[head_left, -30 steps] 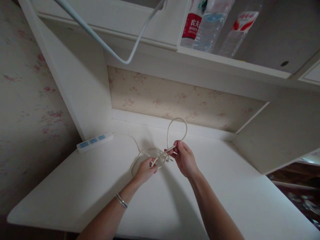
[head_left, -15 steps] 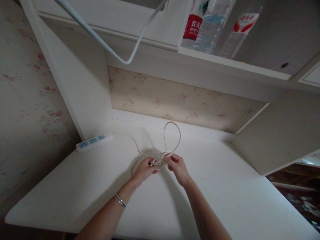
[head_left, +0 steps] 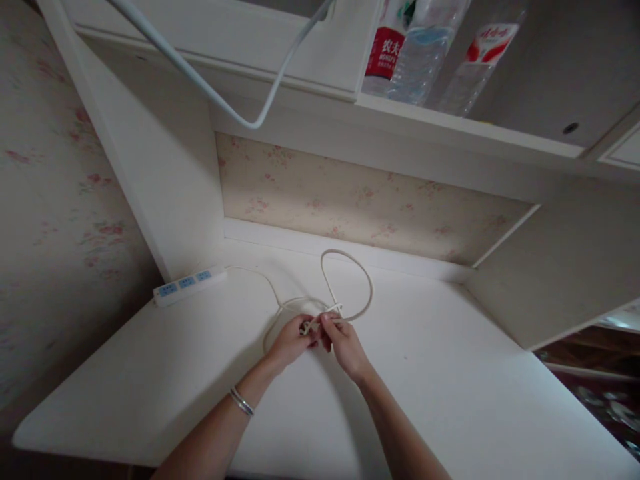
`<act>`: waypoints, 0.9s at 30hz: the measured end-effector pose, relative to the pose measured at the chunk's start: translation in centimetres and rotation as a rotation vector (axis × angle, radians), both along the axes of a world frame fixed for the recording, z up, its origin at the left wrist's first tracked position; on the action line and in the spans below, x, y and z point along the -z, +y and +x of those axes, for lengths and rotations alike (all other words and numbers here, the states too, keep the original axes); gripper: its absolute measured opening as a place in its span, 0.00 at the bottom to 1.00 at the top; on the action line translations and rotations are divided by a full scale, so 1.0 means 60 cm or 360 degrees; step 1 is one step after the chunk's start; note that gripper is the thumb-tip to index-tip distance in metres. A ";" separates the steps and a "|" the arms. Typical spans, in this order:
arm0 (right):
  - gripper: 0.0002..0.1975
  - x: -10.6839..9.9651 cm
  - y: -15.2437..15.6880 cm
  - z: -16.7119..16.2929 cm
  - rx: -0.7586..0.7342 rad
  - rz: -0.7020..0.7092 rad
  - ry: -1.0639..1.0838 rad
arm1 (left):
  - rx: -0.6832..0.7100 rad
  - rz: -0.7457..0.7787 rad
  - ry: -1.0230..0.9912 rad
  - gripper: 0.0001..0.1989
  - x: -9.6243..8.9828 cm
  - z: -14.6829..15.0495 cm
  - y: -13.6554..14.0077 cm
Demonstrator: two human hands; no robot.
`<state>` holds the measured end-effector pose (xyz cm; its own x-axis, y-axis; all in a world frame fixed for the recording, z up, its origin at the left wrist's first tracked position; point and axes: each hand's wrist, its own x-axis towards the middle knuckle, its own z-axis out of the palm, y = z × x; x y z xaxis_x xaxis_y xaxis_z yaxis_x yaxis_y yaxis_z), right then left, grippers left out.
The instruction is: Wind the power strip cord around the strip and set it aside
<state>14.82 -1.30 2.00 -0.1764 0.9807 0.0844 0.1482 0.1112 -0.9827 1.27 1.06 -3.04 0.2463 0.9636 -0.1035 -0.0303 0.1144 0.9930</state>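
Note:
A cream power cord (head_left: 371,287) runs from the white power strip (head_left: 190,287) to both hands, with one loop standing out to the back right and another behind the left hand. My left hand (head_left: 291,341) is closed around a bunched part of the cord. Right beside it, my right hand (head_left: 341,341) pinches the cord between thumb and fingers. The two hands meet low over the white desktop (head_left: 440,373). The strip lies at the desk's left side, blue sockets up. Fingers partly hide the gathered strands, and the plug end is hard to make out.
Overhead, a shelf (head_left: 465,130) holds several plastic bottles (head_left: 423,60). A pale bent bar (head_left: 220,103) crosses the upper left in front of the cabinet. White side panels (head_left: 165,160) bound the desk, with flowered wallpaper (head_left: 320,193) at the back.
My right hand has drawn slightly toward me and left, against my left hand. The cord's loop has grown wider and leans lower to the right. The power strip stays put.

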 end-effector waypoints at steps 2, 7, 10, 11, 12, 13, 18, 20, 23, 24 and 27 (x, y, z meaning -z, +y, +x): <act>0.19 -0.016 -0.003 0.009 0.0000 -0.0070 0.0384 | -0.0021 -0.0022 0.0022 0.16 0.003 0.001 0.001; 0.13 -0.065 -0.015 0.029 -0.0056 -0.0114 0.1162 | -0.0080 0.0056 0.0217 0.24 0.028 0.001 0.006; 0.13 -0.093 -0.015 0.053 0.0028 -0.0106 0.1477 | -0.0082 0.0121 0.0278 0.19 0.039 0.000 0.009; 0.14 -0.101 -0.013 0.063 0.0068 -0.0093 0.1531 | -0.0073 0.0130 0.0259 0.16 0.040 -0.001 0.009; 0.16 -0.109 -0.011 0.073 0.0108 -0.0080 0.1548 | -0.0064 0.0135 0.0239 0.12 0.041 -0.002 0.010; 0.18 -0.115 -0.008 0.084 0.0144 -0.0072 0.1527 | -0.0053 0.0137 0.0228 0.11 0.040 -0.003 0.010; 0.23 -0.118 0.007 0.144 0.0298 -0.0210 0.1044 | -0.0026 0.0143 0.0256 0.15 0.032 -0.008 0.012; 0.23 -0.108 0.017 0.173 0.0411 -0.0297 0.0694 | -0.0025 0.0158 0.0266 0.16 0.027 -0.009 0.011; 0.22 -0.093 0.035 0.222 0.0653 -0.0251 -0.0033 | -0.0045 0.0179 0.0274 0.17 0.019 -0.009 0.008; 0.22 -0.091 0.041 0.237 0.0724 -0.0194 -0.0291 | -0.0049 0.0188 0.0277 0.17 0.016 -0.009 0.007; 0.22 -0.091 0.063 0.272 0.0913 -0.0033 -0.1044 | -0.0017 0.0214 0.0299 0.18 0.009 -0.009 0.005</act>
<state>31.12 2.48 7.48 0.3385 0.9333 0.1198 0.7127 -0.1712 -0.6803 0.74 1.38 -3.59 0.2244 0.9743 -0.0173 0.1557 -0.0184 0.9876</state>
